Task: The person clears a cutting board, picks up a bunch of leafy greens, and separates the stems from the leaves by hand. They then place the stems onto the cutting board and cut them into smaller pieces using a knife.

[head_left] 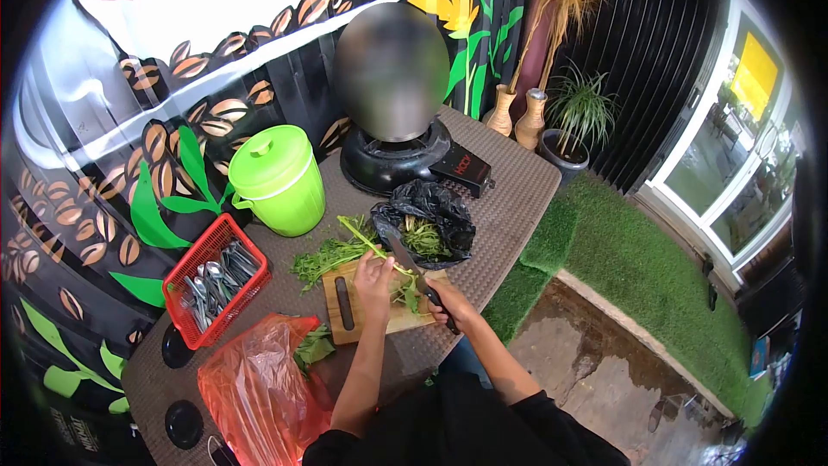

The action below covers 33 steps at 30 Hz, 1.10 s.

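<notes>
The right hand (450,304) is closed fully round the black handle of a kitchen knife (404,257) – a firm wrap, with no gap seen between fingers and handle. The blade is pointed away from the grip, toward the upper left of the frame, its tip near the mouth of a black plastic bag (427,217).

The left hand (373,280) is set on top of the leafy green stems (341,250), knuckles up and fingers bent down onto them. Whether the fingers are curled under the bunch cannot be told.

The stems lie at frame centre on a wooden cutting board (397,321). Their long axis runs from upper left to lower right, and the leafy ends spill off the board's upper left edge onto the table (509,198). The blade is laid just right of the left fingertips and meets the stems at a shallow angle. The left hand is the nearer one to the bunch.

Noted around it: a green lidded bucket (276,177) to the upper left, a red cutlery basket (235,309) to the left, and an orange plastic bag (259,388) to the lower left.
</notes>
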{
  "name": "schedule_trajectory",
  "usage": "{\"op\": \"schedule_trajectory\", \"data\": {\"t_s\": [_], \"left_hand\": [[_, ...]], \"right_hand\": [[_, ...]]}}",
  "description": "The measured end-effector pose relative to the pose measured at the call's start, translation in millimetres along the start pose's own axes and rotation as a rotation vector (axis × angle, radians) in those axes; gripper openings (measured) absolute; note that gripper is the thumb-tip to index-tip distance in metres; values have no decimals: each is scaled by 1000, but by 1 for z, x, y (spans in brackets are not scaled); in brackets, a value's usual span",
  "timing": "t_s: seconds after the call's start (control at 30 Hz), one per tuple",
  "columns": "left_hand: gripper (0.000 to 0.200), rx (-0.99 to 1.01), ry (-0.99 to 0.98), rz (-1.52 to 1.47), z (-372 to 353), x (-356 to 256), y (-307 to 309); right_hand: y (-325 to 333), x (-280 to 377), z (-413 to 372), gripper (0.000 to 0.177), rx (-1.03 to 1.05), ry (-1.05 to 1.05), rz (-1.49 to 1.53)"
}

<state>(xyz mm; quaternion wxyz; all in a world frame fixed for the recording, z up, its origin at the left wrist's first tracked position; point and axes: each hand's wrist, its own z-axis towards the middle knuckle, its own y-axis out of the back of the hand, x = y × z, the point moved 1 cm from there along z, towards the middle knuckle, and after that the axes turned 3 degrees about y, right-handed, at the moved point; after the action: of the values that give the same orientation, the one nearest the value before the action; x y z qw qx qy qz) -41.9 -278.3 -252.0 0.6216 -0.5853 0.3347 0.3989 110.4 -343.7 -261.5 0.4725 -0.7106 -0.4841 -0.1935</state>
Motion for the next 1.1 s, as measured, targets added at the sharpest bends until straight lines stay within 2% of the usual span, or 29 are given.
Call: {"op": "schedule_trajectory", "data": {"t_s": [0.07, 0.13, 0.2, 0.27, 0.33, 0.47, 0.6, 0.83, 0.93, 1.1], "left_hand": [[37, 10, 104, -44, -3, -7, -4], [36, 3, 110, -43, -2, -7, -4], [35, -3, 119, -42, -2, -5, -4], [33, -46, 149, -86, 0, 0, -5], [32, -61, 144, -88, -1, 0, -8], [32, -78, 129, -25, -1, -2, -13], [32, -39, 99, -59, 1, 8, -9], [29, -99, 61, 45, 0, 3, -13], [28, -102, 28, 17, 1, 5, -11], [32, -84, 37, 15, -2, 3, -12]], "right_hand": [[4, 7, -7, 40, -106, 88, -172], [8, 11, -11, 42, -165, 159, -216], [8, 19, -18, 41, -117, 387, -120], [4, 24, -29, 40, -93, 453, -167], [0, 22, -35, 38, 37, 594, -239], [-12, 8, -40, 33, 12, 539, -337], [-11, -6, -28, 34, 32, 526, -293], [-7, -9, -24, 38, 55, 443, -287], [-10, -12, -23, 37, 19, 391, -280], [-15, -12, -24, 31, 78, 349, -162]]}}
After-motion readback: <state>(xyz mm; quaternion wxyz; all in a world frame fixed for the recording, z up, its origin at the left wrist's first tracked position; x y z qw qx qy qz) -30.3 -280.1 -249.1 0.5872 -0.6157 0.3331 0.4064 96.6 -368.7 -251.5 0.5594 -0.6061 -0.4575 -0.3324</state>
